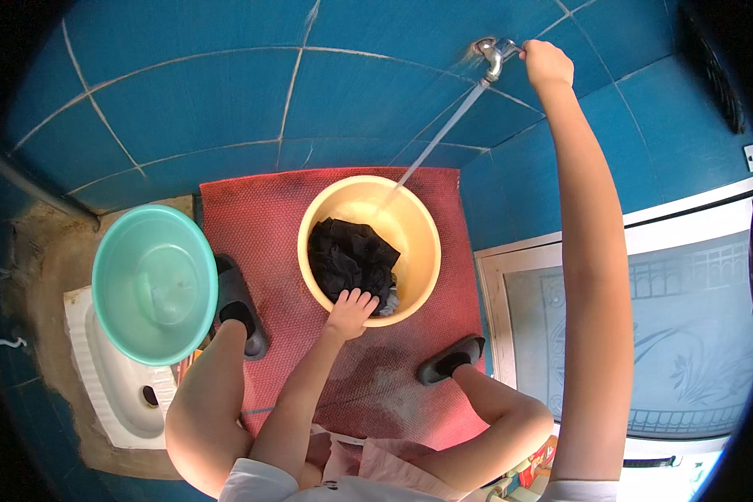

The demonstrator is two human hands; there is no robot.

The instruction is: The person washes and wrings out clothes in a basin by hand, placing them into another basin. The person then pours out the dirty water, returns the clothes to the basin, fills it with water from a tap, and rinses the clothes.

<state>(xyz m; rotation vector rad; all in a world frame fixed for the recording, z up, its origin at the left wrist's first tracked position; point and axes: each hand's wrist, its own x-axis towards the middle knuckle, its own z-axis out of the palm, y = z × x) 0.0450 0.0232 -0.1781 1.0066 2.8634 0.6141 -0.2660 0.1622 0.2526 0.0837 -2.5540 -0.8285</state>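
Observation:
My right hand [548, 65] grips the lever of a metal water tap [495, 58] on the blue tiled wall. A stream of water [442, 133] falls from the spout into a yellow plastic basin [419, 270]. Black cloth [351, 257] lies bunched in the left half of that basin, with a bit of grey cloth [390, 304] at its lower right edge. Hooked over the basin's near rim is my left hand [351, 314], its fingers against the black cloth. The thumb is hidden from this angle.
A turquoise plastic basin [157, 282] stands at the left, over part of a white squat toilet [122, 401]. The yellow basin sits on a red textured mat [263, 213] between my slippered feet. A door with a patterned glass panel [665, 326] is on the right.

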